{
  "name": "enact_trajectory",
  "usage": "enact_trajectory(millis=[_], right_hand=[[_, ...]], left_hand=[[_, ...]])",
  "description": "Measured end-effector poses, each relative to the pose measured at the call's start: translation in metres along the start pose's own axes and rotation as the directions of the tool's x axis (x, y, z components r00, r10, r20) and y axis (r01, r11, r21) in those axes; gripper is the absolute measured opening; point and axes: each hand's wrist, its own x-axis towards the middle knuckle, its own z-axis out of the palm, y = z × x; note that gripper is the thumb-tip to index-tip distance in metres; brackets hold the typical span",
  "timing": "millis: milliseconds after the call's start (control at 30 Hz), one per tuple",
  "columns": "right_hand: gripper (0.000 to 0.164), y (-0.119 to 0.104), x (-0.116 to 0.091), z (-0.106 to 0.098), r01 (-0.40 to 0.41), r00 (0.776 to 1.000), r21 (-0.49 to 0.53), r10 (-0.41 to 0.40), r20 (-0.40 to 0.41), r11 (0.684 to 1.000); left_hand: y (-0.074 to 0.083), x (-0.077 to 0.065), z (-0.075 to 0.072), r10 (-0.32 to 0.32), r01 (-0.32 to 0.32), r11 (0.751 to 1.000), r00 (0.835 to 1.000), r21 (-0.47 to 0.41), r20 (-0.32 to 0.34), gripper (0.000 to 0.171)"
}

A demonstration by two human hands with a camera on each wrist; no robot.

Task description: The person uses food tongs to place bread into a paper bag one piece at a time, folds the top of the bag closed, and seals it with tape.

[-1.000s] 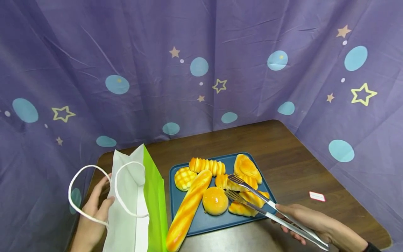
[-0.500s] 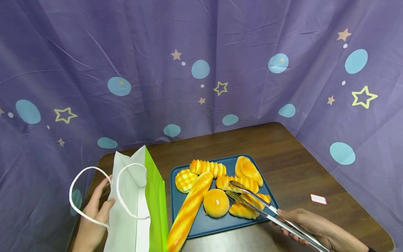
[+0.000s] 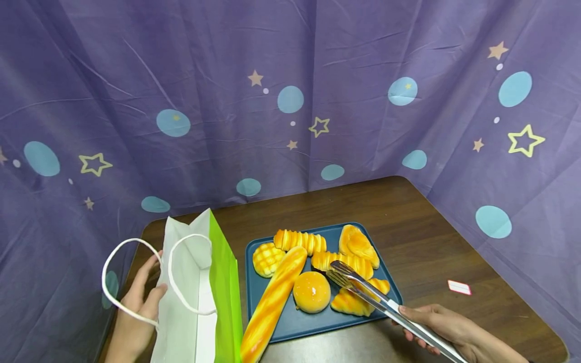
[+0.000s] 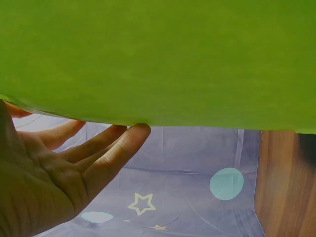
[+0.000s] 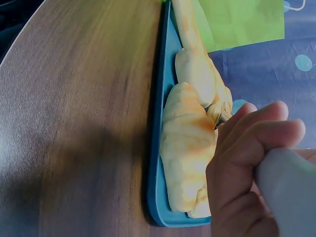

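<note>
My left hand (image 3: 136, 305) rests against the left side of an upright white-and-green paper bag (image 3: 225, 307), beside its white cord handles. Nearly straight fingers touch the green wall in the left wrist view. My right hand (image 3: 447, 327) grips metal tongs (image 3: 399, 313) with white on the handles. Their slotted tips lie close together over the gap between a ridged roll (image 3: 322, 260) and a croissant (image 3: 351, 304). A round glossy bun (image 3: 312, 292) lies left of the tips. In the right wrist view, curled fingers wrap the handle, and part of a tip shows beyond the croissant (image 5: 185, 148).
The blue tray (image 3: 290, 325) also holds a baguette (image 3: 274, 302), a crisscross bun (image 3: 267, 259), another ridged roll (image 3: 299, 242) and a folded pastry (image 3: 356, 244). The baguette's near end overhangs the tray beside the bag. A red-edged white label (image 3: 459, 287) lies on the wooden table (image 3: 422, 242).
The two arms of the tongs have drawn closer together, their tips narrowing near the ridged roll and croissant. The left hand and bag hold still; the head view shifted slightly.
</note>
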Motion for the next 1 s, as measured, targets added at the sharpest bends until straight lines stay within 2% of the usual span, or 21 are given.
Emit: enact_trajectory(millis=[133, 267, 400, 533, 633, 733, 833, 867, 967, 1000], right_hand=[[0.043, -0.005, -0.001, -0.002, 0.033, 0.999, -0.076, -0.034, -0.019, 0.997], [0.047, -0.015, -0.003, -0.003, 0.094, 0.995, -0.142, -0.095, -0.002, 0.985], [0.045, -0.028, -0.008, -0.002, 0.155, 0.987, -0.233, -0.159, 0.004, 0.96], [0.039, -0.041, -0.013, 0.002, 0.234, 0.969, -0.335, -0.246, 0.005, 0.913], [0.036, -0.051, -0.012, 0.008, 0.323, 0.942, -0.406, -0.331, 0.052, 0.855], [0.034, -0.062, -0.012, 0.015, 0.397, 0.914, -0.434, -0.39, 0.111, 0.809], [0.033, -0.073, -0.015, 0.023, 0.438, 0.897, -0.431, -0.414, 0.154, 0.789], [0.033, -0.077, -0.016, 0.027, 0.464, 0.884, -0.438, -0.434, 0.173, 0.77], [0.033, -0.087, -0.02, 0.04, 0.517, 0.856, -0.428, -0.459, 0.239, 0.741], [0.034, -0.091, -0.02, 0.045, 0.546, 0.838, -0.422, -0.475, 0.269, 0.724]], left_hand=[[0.0, -0.002, -0.001, -0.004, 0.004, 1.0, 1.0, -0.003, -0.005, 0.061], [-0.001, -0.004, -0.002, 0.001, -0.001, 1.0, 1.0, -0.005, -0.013, 0.061], [0.003, -0.004, -0.002, 0.007, -0.007, 1.0, 1.0, -0.016, -0.007, 0.061], [0.006, -0.002, 0.001, 0.018, -0.019, 1.0, 1.0, -0.023, -0.008, 0.061], [0.008, 0.0, 0.001, 0.016, -0.016, 0.999, 1.0, -0.034, -0.01, 0.06], [0.011, 0.0, 0.001, 0.013, -0.013, 0.999, 1.0, -0.037, -0.007, 0.06], [0.013, 0.001, 0.001, 0.019, -0.019, 0.999, 1.0, -0.039, -0.008, 0.06], [0.013, 0.001, 0.001, 0.02, -0.02, 0.999, 1.0, -0.037, -0.01, 0.06], [0.014, 0.001, 0.0, 0.024, -0.024, 0.999, 1.0, -0.04, -0.014, 0.06], [0.014, 0.001, 0.0, 0.027, -0.027, 0.999, 1.0, -0.041, -0.016, 0.06]])
